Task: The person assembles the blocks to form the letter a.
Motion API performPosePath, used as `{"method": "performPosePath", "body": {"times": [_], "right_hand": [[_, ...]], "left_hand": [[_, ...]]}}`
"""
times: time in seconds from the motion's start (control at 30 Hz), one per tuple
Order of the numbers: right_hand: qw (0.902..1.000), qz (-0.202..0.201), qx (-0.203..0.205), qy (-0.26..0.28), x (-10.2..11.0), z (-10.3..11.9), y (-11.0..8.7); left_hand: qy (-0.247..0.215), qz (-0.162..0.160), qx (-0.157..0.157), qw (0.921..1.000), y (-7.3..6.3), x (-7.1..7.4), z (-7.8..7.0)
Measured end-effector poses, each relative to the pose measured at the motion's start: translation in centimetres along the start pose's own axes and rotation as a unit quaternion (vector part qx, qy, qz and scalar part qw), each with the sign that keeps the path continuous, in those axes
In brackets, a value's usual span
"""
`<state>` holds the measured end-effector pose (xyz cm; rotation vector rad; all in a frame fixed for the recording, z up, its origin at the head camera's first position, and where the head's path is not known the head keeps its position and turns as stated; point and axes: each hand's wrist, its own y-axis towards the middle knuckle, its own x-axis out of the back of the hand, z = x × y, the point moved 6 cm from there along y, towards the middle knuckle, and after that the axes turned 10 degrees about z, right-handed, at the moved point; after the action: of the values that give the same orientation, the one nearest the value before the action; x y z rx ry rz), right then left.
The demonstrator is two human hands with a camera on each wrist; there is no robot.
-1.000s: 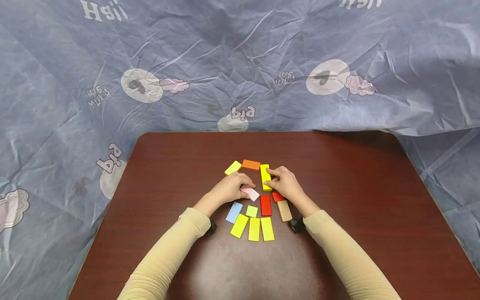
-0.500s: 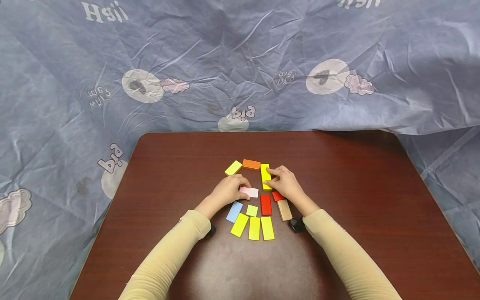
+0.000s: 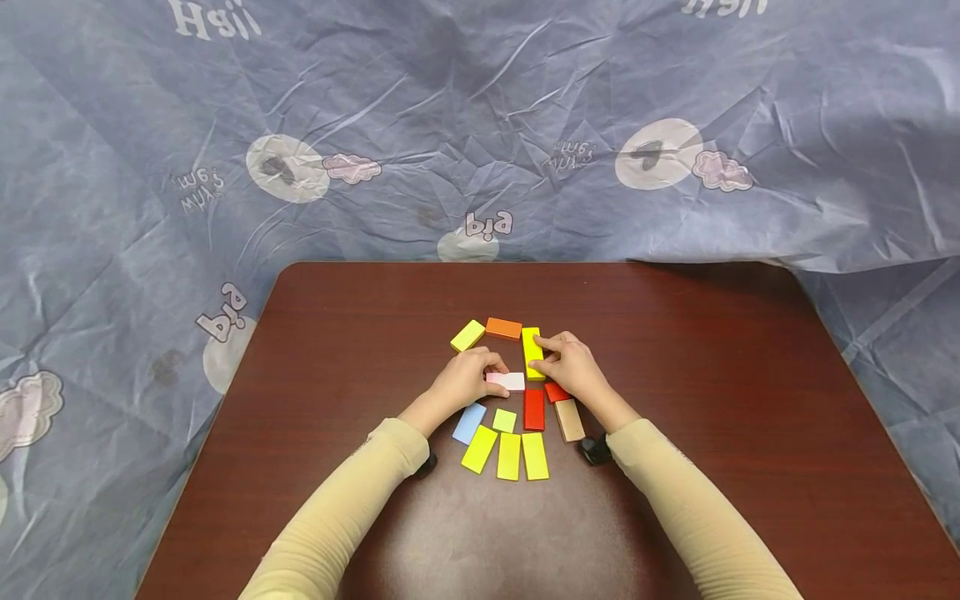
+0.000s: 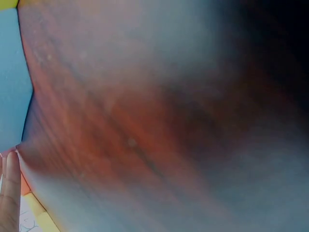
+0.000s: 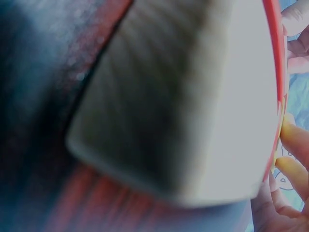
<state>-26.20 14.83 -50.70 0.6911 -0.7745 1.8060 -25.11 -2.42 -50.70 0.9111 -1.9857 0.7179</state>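
Note:
Between thumb and fingers, my left hand (image 3: 467, 379) holds a pink block (image 3: 513, 381), which lies level with its right end close to where a yellow block (image 3: 532, 357) and a red block (image 3: 534, 410) meet. My right hand (image 3: 576, 368) has thumb and fingers on that yellow block, from its right side. A second red block (image 3: 556, 392) is partly under view of the right hand, with a tan block (image 3: 569, 422) just below. The left wrist view catches only fingers (image 4: 10, 193) beside a blue block (image 4: 12, 77); the right wrist view is largely filled by a blurred block (image 5: 193, 106).
An orange block (image 3: 504, 328) and a yellow block (image 3: 468, 335) lie beyond the hands. Nearer are the blue block (image 3: 469, 422), a small yellow-green block (image 3: 505, 421) and a fan of yellow blocks (image 3: 508, 457). All rest on a dark brown table (image 3: 712, 350).
The pink block has turned from slanting to level and shifted right and slightly away, carried by my left hand. My right hand stays on the yellow block.

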Motion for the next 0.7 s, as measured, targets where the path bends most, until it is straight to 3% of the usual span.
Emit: {"method": "performPosePath", "body": {"times": [0.53,0.7], "right_hand": [[0.9999,0.006,-0.011,0.001,-0.23,0.0,0.07],[0.9999,0.006,-0.011,0.0,-0.23,0.0,0.14]], "left_hand": [[0.01,-0.013,0.001,0.9999,0.19,-0.03,-0.32],[-0.008,-0.002,0.0,1.0,0.0,-0.09,-0.08]]}}
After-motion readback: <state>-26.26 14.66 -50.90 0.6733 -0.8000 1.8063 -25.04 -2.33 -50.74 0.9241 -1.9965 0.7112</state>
